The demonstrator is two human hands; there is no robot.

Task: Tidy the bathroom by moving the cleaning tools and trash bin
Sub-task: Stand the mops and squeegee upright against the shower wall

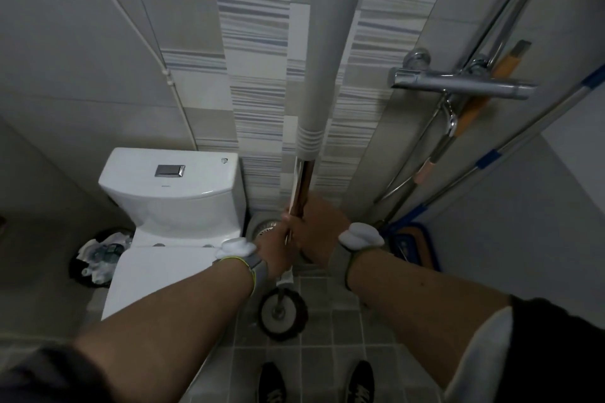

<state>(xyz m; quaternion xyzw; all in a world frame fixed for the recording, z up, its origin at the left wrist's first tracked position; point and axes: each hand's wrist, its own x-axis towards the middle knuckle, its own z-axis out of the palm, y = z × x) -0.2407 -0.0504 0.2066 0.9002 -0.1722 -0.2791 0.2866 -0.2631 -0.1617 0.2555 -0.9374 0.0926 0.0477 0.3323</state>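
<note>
I hold a long-handled cleaning tool upright in front of me. Its thick grey grip (309,75) rises toward the camera and its shiny metal shaft (302,186) runs down into my hands. My left hand (276,250) and my right hand (319,232) are both closed around the shaft, side by side. Below them a round head with a dark rim (283,312) rests on the floor tiles; whether it belongs to this pole is hidden by my hands. The trash bin (93,257), lined with a black bag and full of white rubbish, stands left of the toilet.
A white toilet (170,193) with its lid down fills the left middle. A chrome shower mixer (458,85) juts from the right wall. Two mop poles (484,163) lean there over a blue-edged mop head (414,245). A round grey drain-like object (262,229) sits behind my hands.
</note>
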